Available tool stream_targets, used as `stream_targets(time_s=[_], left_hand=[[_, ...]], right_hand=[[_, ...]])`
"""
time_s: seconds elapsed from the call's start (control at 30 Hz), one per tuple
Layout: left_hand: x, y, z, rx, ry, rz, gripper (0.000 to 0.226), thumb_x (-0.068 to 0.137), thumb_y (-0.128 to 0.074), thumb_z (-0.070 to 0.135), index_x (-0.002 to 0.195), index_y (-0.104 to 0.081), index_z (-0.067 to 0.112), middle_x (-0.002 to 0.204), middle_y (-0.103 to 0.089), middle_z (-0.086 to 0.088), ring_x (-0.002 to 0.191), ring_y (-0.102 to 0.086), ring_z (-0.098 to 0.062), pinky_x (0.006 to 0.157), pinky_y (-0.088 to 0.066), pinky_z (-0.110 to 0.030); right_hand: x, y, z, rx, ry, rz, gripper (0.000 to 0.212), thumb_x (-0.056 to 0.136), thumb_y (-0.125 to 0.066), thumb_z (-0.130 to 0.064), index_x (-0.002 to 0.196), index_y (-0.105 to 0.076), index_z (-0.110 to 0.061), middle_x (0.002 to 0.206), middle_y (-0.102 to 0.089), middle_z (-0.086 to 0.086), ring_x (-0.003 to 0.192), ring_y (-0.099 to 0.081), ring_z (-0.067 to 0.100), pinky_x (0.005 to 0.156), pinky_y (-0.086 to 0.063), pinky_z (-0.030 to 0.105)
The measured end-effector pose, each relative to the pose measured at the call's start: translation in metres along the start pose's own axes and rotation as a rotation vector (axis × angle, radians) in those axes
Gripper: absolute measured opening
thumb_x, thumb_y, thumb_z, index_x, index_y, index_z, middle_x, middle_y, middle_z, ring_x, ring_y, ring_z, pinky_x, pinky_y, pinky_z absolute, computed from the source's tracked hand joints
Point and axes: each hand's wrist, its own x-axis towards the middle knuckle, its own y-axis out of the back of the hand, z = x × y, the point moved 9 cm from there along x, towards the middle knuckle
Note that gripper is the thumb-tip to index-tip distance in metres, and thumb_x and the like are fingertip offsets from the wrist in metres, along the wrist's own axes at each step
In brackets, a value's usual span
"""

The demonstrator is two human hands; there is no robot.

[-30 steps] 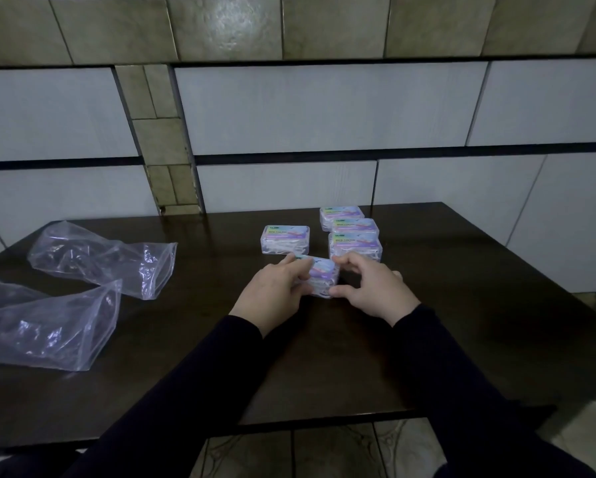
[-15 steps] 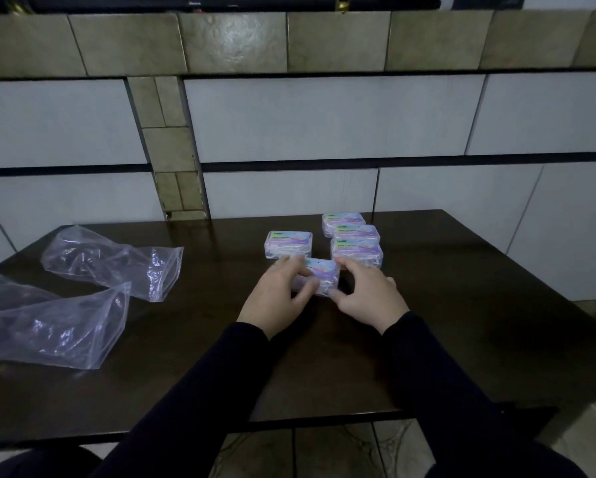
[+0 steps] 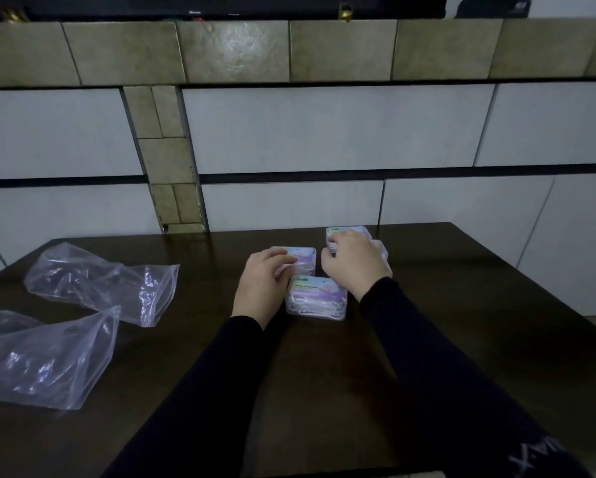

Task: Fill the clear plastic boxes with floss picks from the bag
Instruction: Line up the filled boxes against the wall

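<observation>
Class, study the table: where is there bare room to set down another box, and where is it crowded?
Bare dark table lies right of the right hand, and between the plastic bags and left hand. It is crowded at the boxes beside both hands.

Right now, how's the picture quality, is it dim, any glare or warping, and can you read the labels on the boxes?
Head view: dim and underexposed, the dark table swallowing detail; a soft glare patch on the upper wall tile; wide-angle bending curves the wall lines; highlights glint on the plastic bags; the label on the nearest box is too soft to read; both sleeves go nearly black.
</observation>
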Motion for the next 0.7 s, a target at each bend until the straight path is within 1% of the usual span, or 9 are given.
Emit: stream_targets(time_s=[0.07,0.13,0.2,0.27,0.37,0.43,0.5,0.6,0.7], left_hand=[[0.008,-0.007,0.002,0.031,-0.049,-0.024,0.026,0.094,-0.057,0.027,0.118,-0.066,0.022,0.131,-0.055,0.006,0.124,-0.041,-0.009,0.104,-0.03,-0.022],[0.017,-0.014,0.001,0.078,-0.096,-0.047,0.025,0.093,-0.06,0.028,0.115,-0.068,0.024,0.128,-0.058,0.007,0.12,-0.042,-0.009,0.101,-0.031,-0.022],[0.023,-0.02,-0.001,0.134,-0.114,-0.068,0.024,0.092,-0.06,0.03,0.114,-0.069,0.028,0.126,-0.06,0.008,0.116,-0.043,-0.01,0.096,-0.031,-0.02],[0.034,-0.024,-0.008,0.154,-0.107,-0.05,0.025,0.092,-0.06,0.032,0.115,-0.068,0.029,0.124,-0.06,0.009,0.115,-0.043,-0.01,0.094,-0.03,-0.019],[0.048,-0.028,-0.017,0.137,-0.082,-0.009,0.025,0.093,-0.059,0.031,0.116,-0.067,0.03,0.125,-0.059,0.009,0.118,-0.043,-0.009,0.098,-0.032,-0.021],[0.06,-0.032,-0.024,0.147,-0.071,0.011,0.024,0.093,-0.058,0.03,0.115,-0.068,0.028,0.124,-0.059,0.007,0.118,-0.044,-0.01,0.098,-0.032,-0.02],[0.072,-0.036,-0.033,0.151,-0.059,0.039,0.023,0.093,-0.058,0.027,0.113,-0.07,0.026,0.123,-0.061,0.004,0.117,-0.047,-0.012,0.097,-0.035,-0.022],[0.087,-0.039,-0.044,0.146,-0.025,0.068,0.023,0.093,-0.057,0.022,0.112,-0.07,0.021,0.118,-0.064,0.001,0.113,-0.052,-0.014,0.095,-0.038,-0.024],[0.101,-0.039,-0.056,0.145,0.03,0.079,0.024,0.093,-0.054,0.02,0.114,-0.068,0.02,0.113,-0.066,-0.001,0.11,-0.054,-0.016,0.093,-0.042,-0.028]], right_hand=[[0.018,-0.014,0.0,-0.128,-0.016,-0.077,0.033,0.095,-0.041,-0.033,0.111,-0.062,-0.012,0.112,-0.06,0.007,0.105,-0.052,0.024,0.098,-0.036,0.044],[0.035,-0.03,0.005,-0.242,-0.049,-0.166,0.039,0.097,-0.038,-0.037,0.119,-0.059,-0.011,0.12,-0.057,0.009,0.112,-0.05,0.028,0.102,-0.031,0.048],[0.046,-0.044,0.017,-0.296,-0.108,-0.256,0.043,0.097,-0.035,-0.038,0.125,-0.055,-0.012,0.129,-0.052,0.011,0.119,-0.046,0.03,0.105,-0.024,0.052],[0.062,-0.059,0.032,-0.309,-0.185,-0.326,0.047,0.097,-0.035,-0.039,0.131,-0.051,-0.011,0.137,-0.047,0.013,0.124,-0.042,0.032,0.108,-0.018,0.054],[0.077,-0.07,0.045,-0.326,-0.259,-0.371,0.052,0.096,-0.035,-0.041,0.134,-0.048,-0.008,0.14,-0.046,0.015,0.127,-0.039,0.036,0.11,-0.011,0.058],[0.085,-0.074,0.042,-0.353,-0.26,-0.377,0.048,0.096,-0.037,-0.037,0.132,-0.049,-0.007,0.136,-0.049,0.015,0.127,-0.041,0.036,0.111,-0.006,0.061],[0.092,-0.079,0.031,-0.374,-0.226,-0.364,0.043,0.096,-0.037,-0.032,0.128,-0.052,-0.008,0.132,-0.052,0.014,0.124,-0.043,0.034,0.11,-0.008,0.06],[0.1,-0.09,0.009,-0.359,-0.133,-0.359,0.041,0.093,-0.038,-0.026,0.128,-0.052,-0.012,0.131,-0.05,0.012,0.12,-0.041,0.034,0.107,-0.019,0.056],[0.113,-0.106,-0.004,-0.335,-0.087,-0.399,0.047,0.091,-0.035,-0.024,0.135,-0.047,-0.013,0.139,-0.044,0.012,0.125,-0.036,0.039,0.105,-0.02,0.057]])
